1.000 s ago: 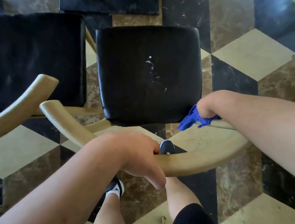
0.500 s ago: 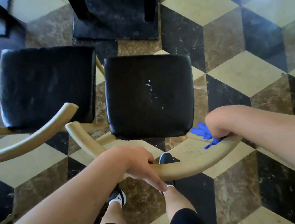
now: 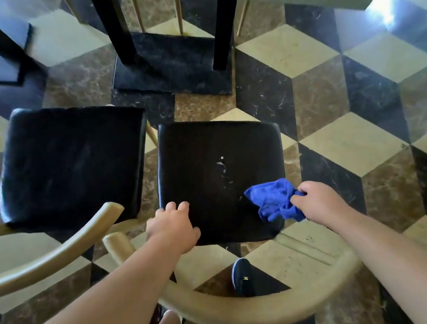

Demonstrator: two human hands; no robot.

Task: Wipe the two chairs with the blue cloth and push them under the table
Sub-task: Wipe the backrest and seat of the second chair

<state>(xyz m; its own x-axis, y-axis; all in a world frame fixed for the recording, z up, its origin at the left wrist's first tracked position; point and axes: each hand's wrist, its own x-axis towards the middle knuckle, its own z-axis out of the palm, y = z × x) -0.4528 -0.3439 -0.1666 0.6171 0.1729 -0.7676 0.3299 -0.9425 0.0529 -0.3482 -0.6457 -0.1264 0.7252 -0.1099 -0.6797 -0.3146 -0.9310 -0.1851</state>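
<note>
Here the left hand [image 3: 173, 226] presses fingers-spread on the seat [image 3: 220, 180] to steady it while the right hand [image 3: 318, 200] pinches the cloth [image 3: 274, 200], seemingly to wipe the white smear [image 3: 221, 166].

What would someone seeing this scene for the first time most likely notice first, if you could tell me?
Most likely the bright blue crumpled cloth, gripped in the right hand over the near right corner of the right chair's black padded seat. Next, the whitish smear near that seat's centre, just beyond the cloth. The left hand rests open on the seat's near left edge, and the cube-patterned marble floor fills the background.
</note>
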